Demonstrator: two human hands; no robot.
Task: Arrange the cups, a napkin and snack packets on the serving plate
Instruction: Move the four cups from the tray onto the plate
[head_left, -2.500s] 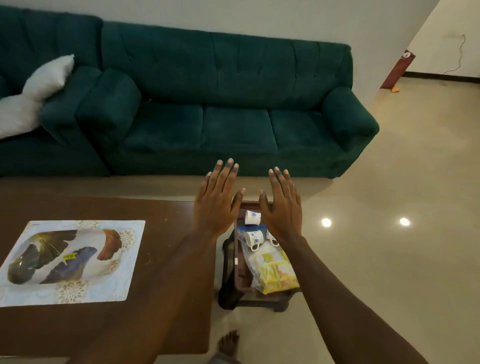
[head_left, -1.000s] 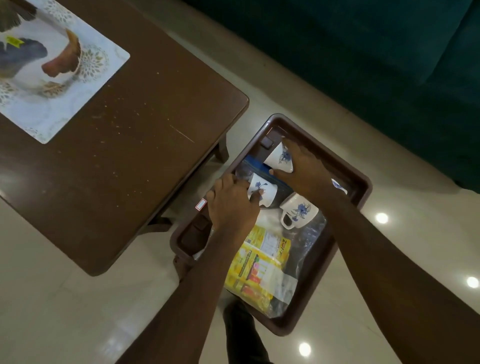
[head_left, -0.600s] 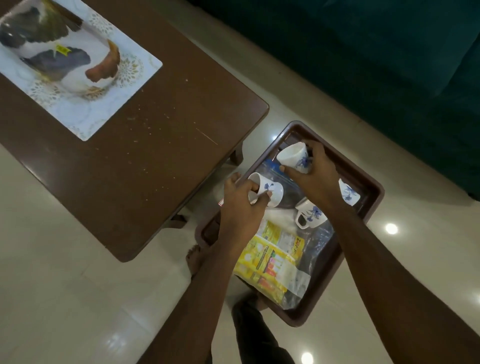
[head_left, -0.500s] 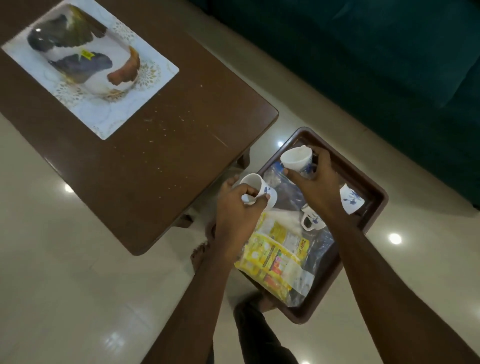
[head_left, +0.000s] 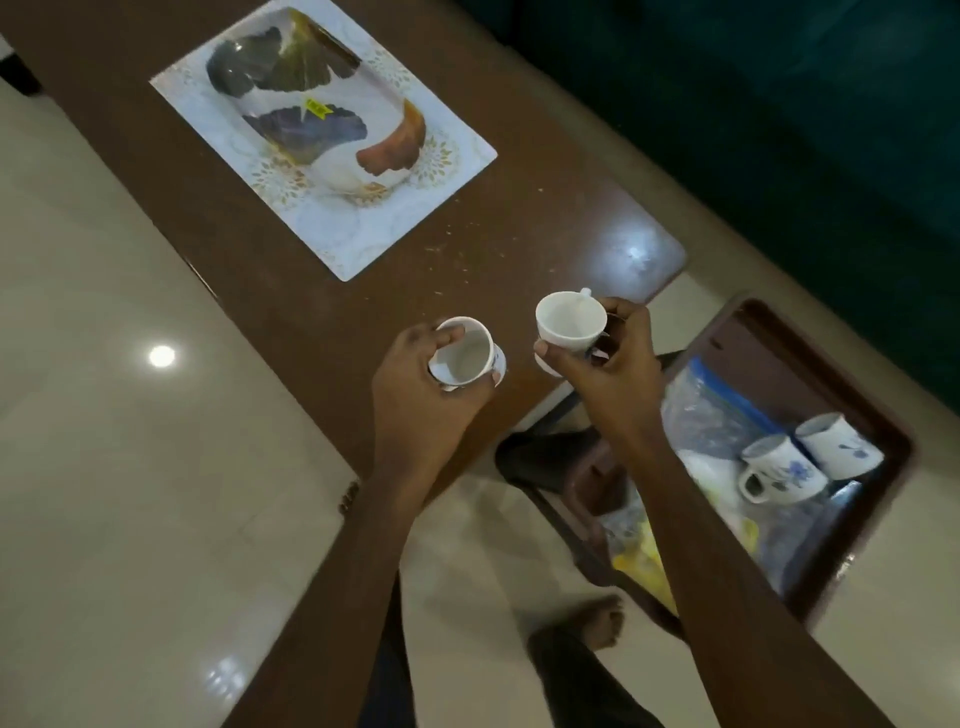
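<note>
Now | left fingers (head_left: 448, 338) grip first cup (head_left: 465, 359) | right fingers (head_left: 549, 357) grip second cup (head_left: 569, 319) | over table (head_left: 519, 234)

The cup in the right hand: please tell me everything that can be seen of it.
The cup is small, white and glossy, like ceramic, and empty inside. A small handle sticks out on its far side. It is tilted, mouth towards the camera, in the air above the brown table's end. The right hand grips its lower part; nothing else touches it.
</note>
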